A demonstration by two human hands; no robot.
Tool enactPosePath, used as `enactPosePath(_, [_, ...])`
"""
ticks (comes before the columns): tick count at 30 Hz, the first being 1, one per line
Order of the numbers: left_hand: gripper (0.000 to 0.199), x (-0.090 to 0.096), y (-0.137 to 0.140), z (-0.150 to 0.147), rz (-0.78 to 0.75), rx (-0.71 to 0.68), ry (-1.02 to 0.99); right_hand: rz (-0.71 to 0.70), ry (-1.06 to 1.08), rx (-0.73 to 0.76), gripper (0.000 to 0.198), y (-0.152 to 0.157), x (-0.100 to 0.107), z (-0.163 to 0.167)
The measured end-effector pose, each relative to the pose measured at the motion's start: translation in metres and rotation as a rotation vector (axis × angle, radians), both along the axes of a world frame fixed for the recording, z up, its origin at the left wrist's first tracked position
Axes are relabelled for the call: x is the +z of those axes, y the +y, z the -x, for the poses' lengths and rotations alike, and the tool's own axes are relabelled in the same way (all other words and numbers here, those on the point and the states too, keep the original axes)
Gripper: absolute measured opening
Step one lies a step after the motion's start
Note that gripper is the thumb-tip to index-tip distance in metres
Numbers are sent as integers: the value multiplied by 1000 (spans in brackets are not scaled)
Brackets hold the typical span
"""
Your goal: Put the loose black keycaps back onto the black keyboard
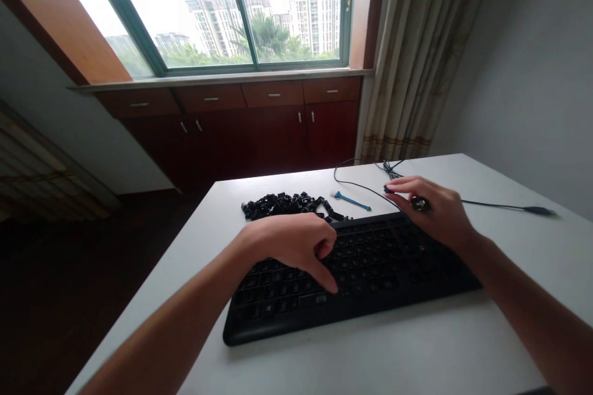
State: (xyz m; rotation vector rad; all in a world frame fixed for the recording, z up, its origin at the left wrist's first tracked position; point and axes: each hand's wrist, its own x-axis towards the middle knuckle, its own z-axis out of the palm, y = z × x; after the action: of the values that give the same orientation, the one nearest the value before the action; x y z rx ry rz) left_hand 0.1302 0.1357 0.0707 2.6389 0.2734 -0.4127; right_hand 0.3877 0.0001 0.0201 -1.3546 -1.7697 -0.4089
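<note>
A black keyboard lies at a slant on the white table, with many of its key positions showing bare. My left hand is over its left half, fingers curled in and thumb stretched down to the lower key rows; nothing shows in the fingers. Above the keyboard's upper right corner, my right hand pinches a small black keycap between thumb and fingertip. A dark, shiny round end of some other object pokes out from the same hand; the rest of it is hidden.
Behind the keyboard sits a pile of loose black keycaps. A blue brush lies right of the pile. A black cable loops across the back, and a dark cable end rests at right. The white table ends at left.
</note>
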Motion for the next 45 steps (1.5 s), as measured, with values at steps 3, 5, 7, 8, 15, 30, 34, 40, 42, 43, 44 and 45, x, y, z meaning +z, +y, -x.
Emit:
enactPosePath(3, [57, 2, -5, 4, -100, -2, 170, 7, -23, -47, 18, 0, -1, -11])
enactPosePath(5, [61, 1, -8, 2, -147, 25, 240, 30, -47, -56, 17, -1, -2, -16])
enactPosePath(7, [64, -1, -10, 0, -169, 29, 260, 40, -52, -62, 17, -1, -1, -19])
enactPosePath(8, [64, -2, -10, -1, -174, 25, 260, 37, -45, -67, 17, -2, 0, -21])
enactPosePath(15, [69, -7, -9, -4, -194, 8, 241, 111, -130, -114, 22, -36, 0, -51])
enactPosePath(30, [70, -10, -8, -6, -188, 38, 227, 324, -108, -112, 25, -100, -41, -83])
enactPosePath(34, [70, -11, -8, -6, -176, 54, 232, 307, -142, -94, 25, -98, -39, -82])
enactPosePath(40, [69, -10, -8, -5, -165, 92, 256, 322, -105, -87, 23, -99, -39, -83])
enactPosePath(42, [69, -10, -8, -5, -163, 95, 258, 334, -112, -75, 26, -100, -39, -84])
enactPosePath(43, [69, -10, -9, -5, -164, 96, 258, 339, -121, -68, 27, -100, -38, -85])
enactPosePath(44, [69, -10, -9, -5, -164, 96, 259, 345, -134, -61, 29, -101, -38, -85])
enactPosePath(45, [68, -10, -9, -5, -164, 96, 260, 349, -150, -54, 30, -101, -38, -85])
